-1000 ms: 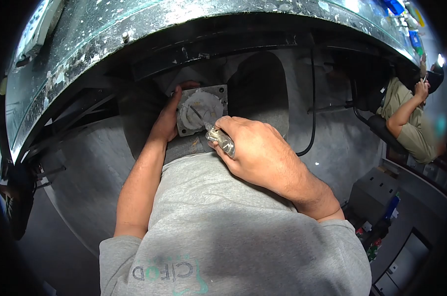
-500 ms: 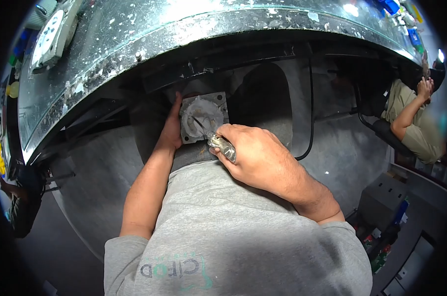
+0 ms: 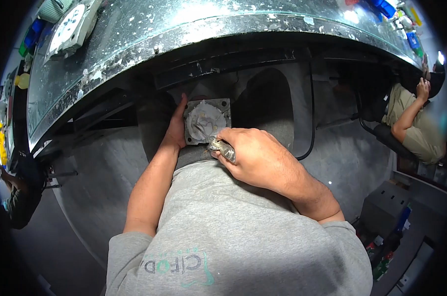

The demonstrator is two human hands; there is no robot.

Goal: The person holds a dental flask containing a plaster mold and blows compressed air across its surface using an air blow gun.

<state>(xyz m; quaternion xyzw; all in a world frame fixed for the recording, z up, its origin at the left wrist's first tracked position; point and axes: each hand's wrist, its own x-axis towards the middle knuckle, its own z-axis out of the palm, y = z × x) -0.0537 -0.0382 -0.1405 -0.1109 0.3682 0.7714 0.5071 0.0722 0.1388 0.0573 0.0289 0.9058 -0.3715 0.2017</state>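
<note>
Above my lap, a square metal plate (image 3: pixel 227 109) with corner holes carries a round mass of whitish material (image 3: pixel 203 118). My left hand (image 3: pixel 177 127) grips the plate along its left side, thumb up and some fingers hidden behind it. In my right hand (image 3: pixel 255 155) is a small tool with a shiny, smeared handle (image 3: pixel 227 151), pinched between thumb and fingers. The tool's front end is at the lower right edge of the whitish material; its tip is too small to make out.
A paint-spattered glass-topped table (image 3: pixel 218 24) curves ahead, with a white-faced block (image 3: pixel 71 27) at its left. A black cable (image 3: pixel 312 113) hangs at the right. A seated person (image 3: pixel 411 116) is far right; another person's arm (image 3: pixel 16 182) shows far left.
The view has shifted, so the plate and my left hand appear lower and further right. The whitish material's surface looks different, with the earlier dark diagonal line less visible. Both hands keep their hold.
</note>
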